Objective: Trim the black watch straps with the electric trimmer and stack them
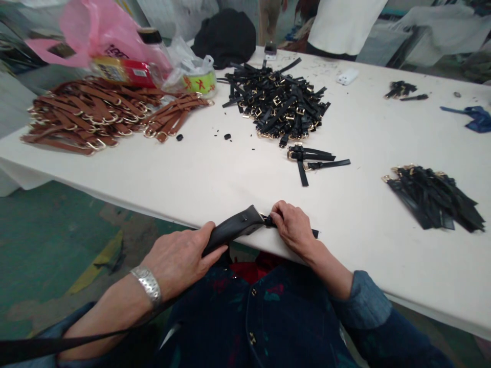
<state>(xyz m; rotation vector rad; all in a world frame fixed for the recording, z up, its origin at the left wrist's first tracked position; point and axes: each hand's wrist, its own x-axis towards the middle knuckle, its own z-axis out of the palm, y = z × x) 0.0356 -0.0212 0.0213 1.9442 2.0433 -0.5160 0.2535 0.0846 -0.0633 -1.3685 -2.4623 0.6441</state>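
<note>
My left hand (172, 258) is closed around a long, smooth black piece with a broad, slanted end (236, 227). Its exact kind is unclear. A narrow black band (92, 336) runs beneath my left forearm to the lower left; its join to the piece is hidden. At the table's front edge, my right hand (293, 225) pinches a short black buckle strap (315, 233), with a bit of gold metal showing beside the slanted end. My fingers cover most of this strap. Beyond my right hand lie a few loose black buckle straps (312, 157).
A heap of black buckle straps (280, 102) lies at the back middle. Brown straps (92, 112) are piled left, near a pink bag (95, 30) and a jar (151, 43). Flat black straps (435, 197) lie right. A person in a white top (345, 25) stands across the table.
</note>
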